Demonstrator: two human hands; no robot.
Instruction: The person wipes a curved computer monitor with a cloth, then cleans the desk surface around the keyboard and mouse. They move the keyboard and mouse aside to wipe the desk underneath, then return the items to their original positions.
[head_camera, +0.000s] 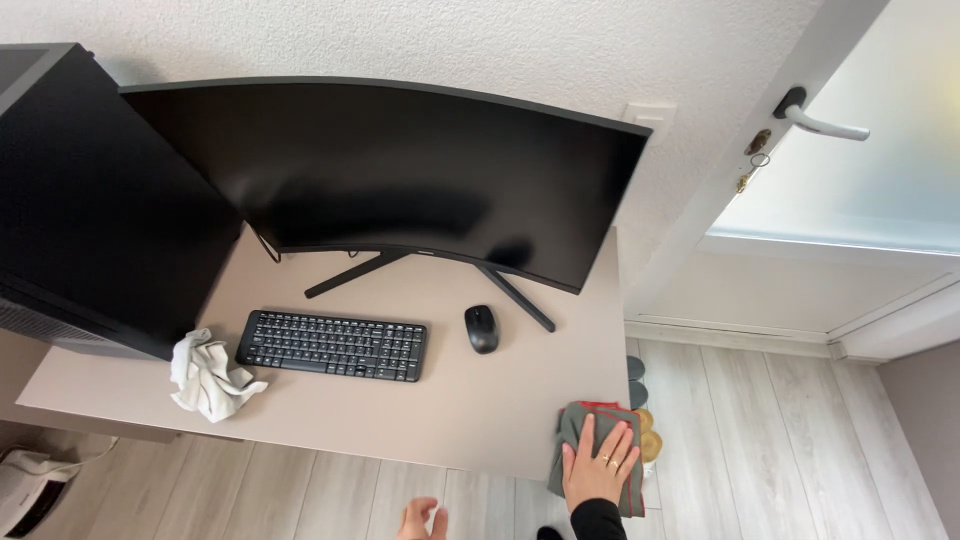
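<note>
Cloth (585, 425), grey with a red edge, is lying at the desk's (470, 410) near right corner, half draped over the edge, and I'm pressing my right hand (600, 465) flat on it, fingers (590, 432) spread wide, gripping nothing. My left hand (420, 520) is hovering low beside it, barely in view; I cannot tell how open it is. Beyond my fingertips are sitting the mouse (481, 328) and keyboard (333, 345). Risk as I'm judging it: the cloth sliding off the edge if my pressure is drifting outward.
</note>
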